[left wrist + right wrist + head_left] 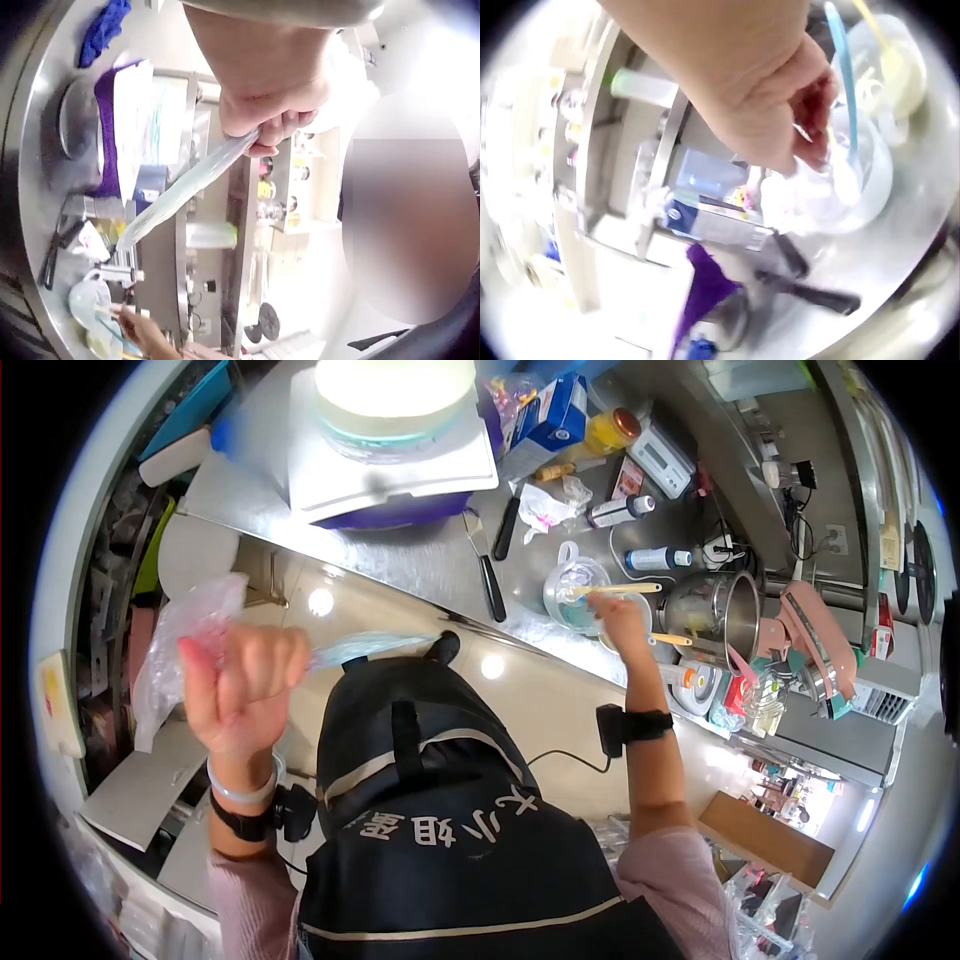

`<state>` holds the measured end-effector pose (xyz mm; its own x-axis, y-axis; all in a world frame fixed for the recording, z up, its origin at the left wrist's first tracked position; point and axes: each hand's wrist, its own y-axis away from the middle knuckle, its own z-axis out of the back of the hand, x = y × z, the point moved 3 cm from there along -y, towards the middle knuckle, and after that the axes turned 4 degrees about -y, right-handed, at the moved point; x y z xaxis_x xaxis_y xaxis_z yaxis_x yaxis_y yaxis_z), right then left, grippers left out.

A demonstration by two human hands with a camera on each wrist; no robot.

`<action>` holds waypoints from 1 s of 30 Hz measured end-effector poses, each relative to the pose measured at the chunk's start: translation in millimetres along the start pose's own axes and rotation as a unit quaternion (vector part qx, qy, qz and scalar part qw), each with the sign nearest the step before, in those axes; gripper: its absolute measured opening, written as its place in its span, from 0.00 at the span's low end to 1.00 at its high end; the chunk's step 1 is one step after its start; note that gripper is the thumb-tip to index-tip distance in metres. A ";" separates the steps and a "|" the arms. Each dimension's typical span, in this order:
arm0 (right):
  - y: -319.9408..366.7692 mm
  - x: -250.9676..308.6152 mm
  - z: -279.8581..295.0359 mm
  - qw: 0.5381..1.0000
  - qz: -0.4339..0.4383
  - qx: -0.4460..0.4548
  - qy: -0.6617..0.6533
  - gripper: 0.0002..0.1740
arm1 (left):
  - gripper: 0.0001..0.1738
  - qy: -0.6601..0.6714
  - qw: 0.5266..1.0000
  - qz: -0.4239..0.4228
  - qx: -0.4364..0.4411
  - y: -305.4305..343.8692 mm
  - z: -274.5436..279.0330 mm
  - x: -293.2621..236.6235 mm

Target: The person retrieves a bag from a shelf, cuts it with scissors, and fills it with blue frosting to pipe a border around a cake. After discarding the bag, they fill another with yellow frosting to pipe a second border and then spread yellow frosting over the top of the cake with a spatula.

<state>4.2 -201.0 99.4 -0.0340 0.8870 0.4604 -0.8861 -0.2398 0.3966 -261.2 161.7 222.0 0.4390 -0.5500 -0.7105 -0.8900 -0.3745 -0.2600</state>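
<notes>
Black apron with pale lettering [430,810], nearest. Left hand [245,685] raised over the floor [540,730], fingers clenched round a plastic bag [190,650]: crumpled clear part on one side, narrow pale-blue length on the other. Right hand [622,628] over the surface [400,555], fingers curled on a spatula [635,588] that dips into a translucent plastic jug [575,578].

Surface is shiny stainless steel, a bit scuffed, reflecting light. Next to the jug, a container with a second, yellow-handled spatula [892,64]; a blue-handled tool [844,71] leans in the jug. Two black-handled tools [492,590] [508,528] lie near the front edge. Further along: pink stand mixer [805,625] beside its steel mixing bowl [740,615]. Deeper in: two bottles [622,510] [660,557], digital scale [662,458], yellow jar with orange lid [610,432], blue-and-white box [552,415]. White board [310,480] over something purple carries a round item, top washed out by glare.

Around: tiled floor with lamp reflections, packed shelving [110,560] on the left, wall socket [833,540] with cables near it, brown cardboard box [765,840] off to the right, far shelves of jars [281,202], blurry.
</notes>
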 end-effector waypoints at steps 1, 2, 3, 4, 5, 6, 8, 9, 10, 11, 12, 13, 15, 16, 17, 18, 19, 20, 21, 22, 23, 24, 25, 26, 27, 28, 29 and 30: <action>-4.0 -9.3 -11.7 0.993 0.050 0.012 0.108 0.17 | 0.34 0.007 0.999 -0.007 -0.041 11.4 15.8 -9.3; 3.6 14.3 -12.7 0.990 0.115 -0.056 0.056 0.17 | 0.34 0.007 0.999 -0.015 -0.033 18.3 24.8 -18.1; 9.8 42.1 -14.2 0.976 0.182 -0.119 0.008 0.17 | 0.34 0.001 0.997 -0.035 -0.072 26.6 34.3 -25.2; 2.7 56.6 -16.2 0.973 0.193 -0.119 -0.036 0.17 | 0.34 -0.005 0.992 -0.048 -0.115 35.9 41.8 -30.7; -3.7 71.6 -17.4 0.971 0.194 -0.137 -0.010 0.17 | 0.34 -0.006 0.992 -0.047 -0.113 43.6 45.9 -34.4; -15.1 85.8 -18.4 0.968 0.195 -0.155 0.013 0.18 | 0.34 -0.002 0.990 -0.044 -0.132 49.1 51.1 -38.2; -55.4 101.7 -25.5 0.909 0.292 -0.269 0.125 0.20 | 0.34 0.009 0.985 -0.042 -0.166 55.6 54.1 -41.4; -70.6 107.8 -30.1 0.909 0.295 -0.270 0.121 0.20 | 0.34 0.004 0.985 -0.044 -0.165 57.8 52.5 -41.3; -87.2 112.8 -35.7 0.905 0.235 -0.282 0.215 0.21 | 0.34 0.003 0.984 -0.042 -0.173 59.1 51.8 -40.4; -99.6 120.4 -40.5 0.890 0.174 -0.290 0.305 0.23 | 0.34 0.000 0.982 -0.040 -0.183 59.6 51.7 -39.9; -110.3 128.2 -43.2 0.907 0.082 -0.171 0.375 0.26 | 0.34 0.002 0.982 -0.042 -0.187 59.5 52.0 -40.2; -125.3 131.0 -47.2 0.909 0.091 -0.167 0.370 0.26 | 0.34 -0.007 0.980 -0.046 -0.192 58.8 52.4 -41.5; -162.2 110.5 -59.6 0.941 0.010 -0.066 0.330 0.27 | 0.34 0.068 0.970 -0.047 -0.228 56.3 58.0 -41.8; -169.4 102.7 -64.3 0.909 0.097 -0.114 0.389 0.26 | 0.33 0.088 0.968 -0.052 -0.231 54.5 62.1 -42.1; -171.3 99.9 -60.6 0.919 0.096 -0.096 0.370 0.25 | 0.33 0.082 0.966 -0.049 -0.242 52.0 67.4 -41.4; -168.8 104.3 -55.1 0.928 0.095 -0.077 0.351 0.25 | 0.32 0.162 0.957 -0.044 -0.237 49.0 72.4 -39.6; -158.7 111.3 -50.3 0.940 0.089 -0.075 0.322 0.24 | 0.31 0.239 0.942 -0.041 -0.232 48.4 76.7 -39.5; -168.2 99.7 -52.6 0.929 0.121 -0.089 0.337 0.20 | 0.31 0.229 0.942 -0.043 -0.242 47.8 80.5 -39.7; -173.8 92.1 -53.1 0.943 0.117 -0.099 0.296 0.16 | 0.30 0.247 0.937 -0.037 -0.244 45.4 82.6 -37.4; -177.6 85.6 -53.8 0.935 0.161 -0.087 0.305 0.15 | 0.28 0.266 0.932 -0.031 -0.246 44.3 82.9 -35.3; -173.5 83.7 -50.7 0.930 0.191 -0.103 0.296 0.15 | 0.28 0.258 0.932 -0.036 -0.251 43.8 81.8 -35.3; -163.2 85.3 -47.5 0.925 0.219 -0.121 0.286 0.17 | 0.26 0.225 0.937 -0.024 -0.268 42.1 80.4 -34.1; -132.4 106.6 -36.0 0.939 0.146 -0.119 0.287 0.22 | 0.24 0.193 0.939 -0.011 -0.283 40.2 79.2 -32.7; -92.2 134.2 -20.9 0.948 0.070 -0.117 0.288 0.27 | 0.24 0.188 0.940 -0.014 -0.283 38.1 78.6 -30.4; -64.9 148.5 -14.9 0.963 0.088 -0.096 0.237 0.27 | 0.22 0.179 0.957 -0.002 -0.226 33.4 74.7 -25.7; -40.7 157.8 -13.1 0.974 0.105 -0.076 0.187 0.27 | 0.24 0.172 0.971 0.010 -0.168 28.1 67.1 -19.8; -13.7 169.6 -25.0 0.982 0.187 -0.007 -0.015 0.23 | 0.24 0.174 0.971 0.011 -0.164 23.0 56.5 -14.5; 18.3 184.0 -38.8 0.940 0.257 0.059 -0.217 0.20 | 0.25 0.107 0.977 0.065 -0.170 17.1 42.6 -6.7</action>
<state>-36.2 -26.9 160.6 -0.2295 0.4043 0.8854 -0.7459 -0.6574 0.1069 -284.6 190.8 194.5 0.3734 -0.7389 -0.5609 -0.8633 -0.4980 0.0814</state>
